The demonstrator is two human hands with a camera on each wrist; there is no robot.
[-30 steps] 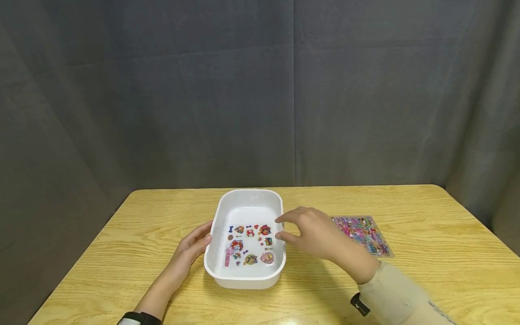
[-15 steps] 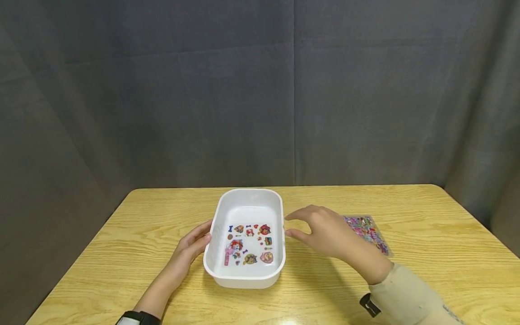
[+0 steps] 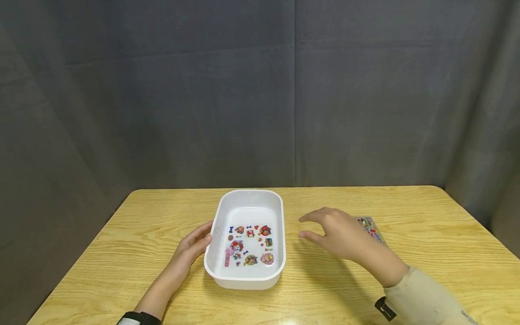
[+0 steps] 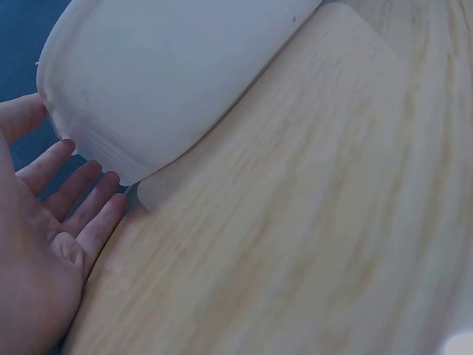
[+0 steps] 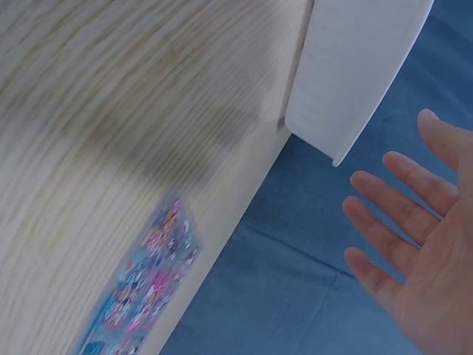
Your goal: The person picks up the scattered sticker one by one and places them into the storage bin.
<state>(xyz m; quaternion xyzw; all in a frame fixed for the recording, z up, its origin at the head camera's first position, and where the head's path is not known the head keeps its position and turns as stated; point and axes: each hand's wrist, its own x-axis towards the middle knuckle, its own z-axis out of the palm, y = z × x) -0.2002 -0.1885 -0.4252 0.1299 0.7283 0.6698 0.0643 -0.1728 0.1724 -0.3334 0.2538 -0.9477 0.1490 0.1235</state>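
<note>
A white rectangular tray (image 3: 249, 283) with rounded corners stands on the wooden table. Several small colourful stickers (image 3: 250, 259) with cartoon figures, bones and hearts lie on its bottom. My left hand (image 3: 188, 251) is at the tray's left side, its fingertips right against the wall; in the left wrist view the fingers (image 4: 94, 198) are relaxed and nearly straight. To the right of the tray my right hand (image 3: 339, 232) hovers above the table, apart from it, holding nothing. Its fingers are spread loosely in the right wrist view. Behind this hand lies a colourful sticker sheet (image 3: 370, 225), partly hidden by it.
The wooden table (image 3: 154, 221) has its far edge just beyond the tray. A dark grey curtain (image 3: 211, 113) hangs behind and along both sides. Bands are worn on both wrists, and the right arm has a beige sleeve (image 3: 422, 298).
My right hand has moved right, away from the tray's right rim, and now covers more of the sticker sheet. The left hand and the tray have stayed in place.
</note>
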